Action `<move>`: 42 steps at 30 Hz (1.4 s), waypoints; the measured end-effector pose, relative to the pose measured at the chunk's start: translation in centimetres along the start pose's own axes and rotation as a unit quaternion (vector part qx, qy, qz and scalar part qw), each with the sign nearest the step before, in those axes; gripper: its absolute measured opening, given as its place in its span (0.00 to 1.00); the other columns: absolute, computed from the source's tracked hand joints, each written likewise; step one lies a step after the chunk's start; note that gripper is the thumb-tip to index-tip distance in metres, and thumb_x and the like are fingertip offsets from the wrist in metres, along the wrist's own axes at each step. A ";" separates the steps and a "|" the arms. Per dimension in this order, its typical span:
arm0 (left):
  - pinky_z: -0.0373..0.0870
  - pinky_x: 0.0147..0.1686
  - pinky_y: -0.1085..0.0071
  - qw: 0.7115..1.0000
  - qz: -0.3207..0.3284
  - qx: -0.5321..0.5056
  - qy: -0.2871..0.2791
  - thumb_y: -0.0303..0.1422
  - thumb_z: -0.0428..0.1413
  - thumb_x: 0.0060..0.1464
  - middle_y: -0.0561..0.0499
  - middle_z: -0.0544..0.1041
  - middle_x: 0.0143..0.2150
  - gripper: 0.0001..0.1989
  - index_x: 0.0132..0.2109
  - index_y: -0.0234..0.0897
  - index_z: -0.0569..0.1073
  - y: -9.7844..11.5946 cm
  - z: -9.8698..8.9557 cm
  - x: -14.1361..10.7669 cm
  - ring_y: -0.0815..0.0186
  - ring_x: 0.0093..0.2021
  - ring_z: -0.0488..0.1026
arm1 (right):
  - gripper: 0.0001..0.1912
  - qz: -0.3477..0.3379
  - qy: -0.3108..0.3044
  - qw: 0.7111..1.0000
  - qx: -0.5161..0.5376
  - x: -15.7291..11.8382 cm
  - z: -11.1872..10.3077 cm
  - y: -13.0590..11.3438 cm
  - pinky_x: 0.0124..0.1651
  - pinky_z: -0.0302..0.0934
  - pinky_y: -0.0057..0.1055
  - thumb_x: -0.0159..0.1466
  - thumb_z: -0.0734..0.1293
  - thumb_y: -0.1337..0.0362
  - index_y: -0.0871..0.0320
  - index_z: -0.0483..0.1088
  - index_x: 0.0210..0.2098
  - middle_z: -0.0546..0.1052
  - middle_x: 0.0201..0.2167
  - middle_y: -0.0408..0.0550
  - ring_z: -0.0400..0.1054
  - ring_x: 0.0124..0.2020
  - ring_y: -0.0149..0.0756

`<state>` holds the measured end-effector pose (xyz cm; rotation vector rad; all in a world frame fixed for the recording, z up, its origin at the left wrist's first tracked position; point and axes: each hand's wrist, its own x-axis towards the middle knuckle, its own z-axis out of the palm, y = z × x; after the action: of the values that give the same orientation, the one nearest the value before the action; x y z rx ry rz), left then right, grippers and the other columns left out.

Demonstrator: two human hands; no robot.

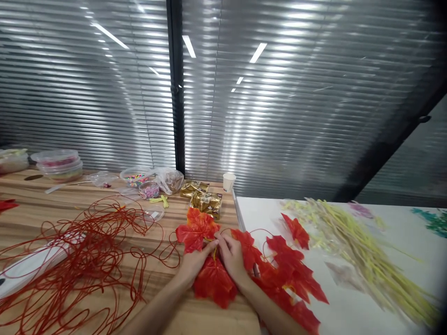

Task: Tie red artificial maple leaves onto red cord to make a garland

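Note:
My left hand (pixel 194 264) and my right hand (pixel 232 257) meet near the front of the table, fingertips pinched together around the yellowish stems of red artificial maple leaves. One orange-red maple leaf (pixel 197 229) lies just beyond my left fingers. Another red leaf (pixel 214 281) hangs below the fingertips, between my wrists. Beside my right hand are more red leaves (pixel 289 260), spread across the table seam. A thin red cord runs from the tangled red cord (pixel 104 251) on the left toward the leaves. My fingers hide where cord and stems meet.
A long white object (pixel 38 267) lies under the cord. Behind are gold packets (pixel 206 203), a paper cup (pixel 229 182), a tub of colourful beads (pixel 136 177) and stacked plastic containers (pixel 59 165). Yellow strips (pixel 359 251) lie on the white table to the right.

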<state>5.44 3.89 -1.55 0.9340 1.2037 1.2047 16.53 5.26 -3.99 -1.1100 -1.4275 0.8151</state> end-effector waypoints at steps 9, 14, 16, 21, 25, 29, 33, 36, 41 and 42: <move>0.65 0.46 0.65 0.992 -0.029 -0.111 -0.056 0.36 0.63 0.36 0.44 0.76 0.41 0.16 0.36 0.36 0.75 -0.8 0.5 -0.2 0.57 0.44 0.71 | 0.17 -0.027 0.011 0.999 -0.019 -0.3 -0.6 -1.1 0.26 0.51 0.26 0.61 0.56 0.58 0.58 0.60 0.18 0.65 0.17 0.43 0.58 0.22 0.30; 0.66 0.46 0.65 0.992 -0.025 -0.124 0.003 0.35 0.64 0.33 0.46 0.77 0.40 0.16 0.35 0.37 0.75 -0.9 0.9 -0.3 0.58 0.43 0.72 | 0.16 -0.036 0.015 0.999 -0.013 -0.4 -0.7 -0.9 0.23 0.50 0.26 0.61 0.56 0.58 0.59 0.65 0.22 0.64 0.17 0.42 0.58 0.19 0.29; 0.67 0.44 0.65 0.992 -0.025 -0.126 0.016 0.35 0.64 0.33 0.46 0.77 0.39 0.16 0.34 0.36 0.75 -0.8 0.7 -0.1 0.59 0.42 0.73 | 0.17 -0.040 0.025 0.999 -0.021 -0.5 -0.6 -0.6 0.22 0.48 0.26 0.61 0.56 0.58 0.58 0.62 0.19 0.61 0.15 0.41 0.55 0.17 0.28; 0.69 0.38 0.68 0.992 -0.012 -0.118 0.041 0.39 0.64 0.32 0.45 0.77 0.34 0.17 0.30 0.33 0.75 0.5 0.0 0.4 0.61 0.35 0.73 | 0.18 -0.041 0.052 0.998 -0.016 -0.5 -0.5 -0.2 0.22 0.48 0.27 0.61 0.56 0.57 0.58 0.60 0.18 0.62 0.14 0.41 0.56 0.17 0.28; 0.68 0.33 0.71 0.992 -0.015 -0.122 0.040 0.36 0.65 0.30 0.47 0.77 0.30 0.16 0.29 0.32 0.74 0.9 0.0 0.2 0.64 0.31 0.73 | 0.19 -0.033 0.073 0.997 0.002 -0.3 -0.6 -0.5 0.23 0.50 0.27 0.61 0.55 0.56 0.57 0.59 0.18 0.62 0.15 0.42 0.57 0.18 0.29; 0.67 0.28 0.76 0.982 -0.030 -0.181 0.038 0.35 0.65 0.31 0.52 0.75 0.26 0.15 0.28 0.33 0.72 1.0 0.1 0.0 0.70 0.25 0.71 | 0.19 -0.021 0.066 0.998 0.001 -0.4 -0.5 -0.6 0.24 0.50 0.28 0.61 0.56 0.56 0.58 0.59 0.17 0.63 0.16 0.42 0.56 0.19 0.29; 0.66 0.24 0.78 0.972 -0.029 -0.233 0.007 0.34 0.64 0.34 0.57 0.72 0.25 0.14 0.29 0.35 0.69 1.6 -0.2 0.3 0.75 0.21 0.67 | 0.18 -0.010 0.077 0.997 0.009 -0.6 -0.5 -0.7 0.24 0.49 0.27 0.60 0.57 0.56 0.58 0.61 0.18 0.62 0.15 0.41 0.55 0.20 0.29; 0.67 0.25 0.78 0.967 -0.035 -0.252 -0.008 0.34 0.63 0.35 0.58 0.71 0.25 0.14 0.29 0.36 0.68 1.9 -0.4 0.5 0.76 0.21 0.66 | 0.17 0.001 0.068 0.997 0.021 -0.6 -0.5 -0.7 0.24 0.49 0.27 0.61 0.57 0.56 0.59 0.65 0.22 0.62 0.15 0.40 0.55 0.19 0.29; 0.69 0.31 0.75 0.962 -0.041 -0.266 -0.051 0.33 0.65 0.31 0.57 0.70 0.25 0.16 0.29 0.36 0.67 2.0 -0.3 0.2 0.73 0.26 0.69 | 0.13 -0.003 0.079 0.996 0.044 -0.4 -0.4 -0.8 0.25 0.51 0.26 0.60 0.58 0.57 0.59 0.67 0.28 0.63 0.17 0.40 0.57 0.20 0.29; 0.69 0.31 0.75 0.964 -0.038 -0.259 -0.057 0.34 0.65 0.30 0.57 0.70 0.25 0.17 0.28 0.36 0.67 2.0 -0.3 0.2 0.71 0.27 0.70 | 0.13 -0.005 0.073 0.996 0.050 -0.3 -0.4 -0.8 0.26 0.52 0.26 0.60 0.58 0.58 0.58 0.67 0.27 0.63 0.17 0.40 0.57 0.20 0.30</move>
<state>4.82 4.34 0.30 0.5489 0.7670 1.2977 16.73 4.71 -3.27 -1.0623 -1.2566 0.7737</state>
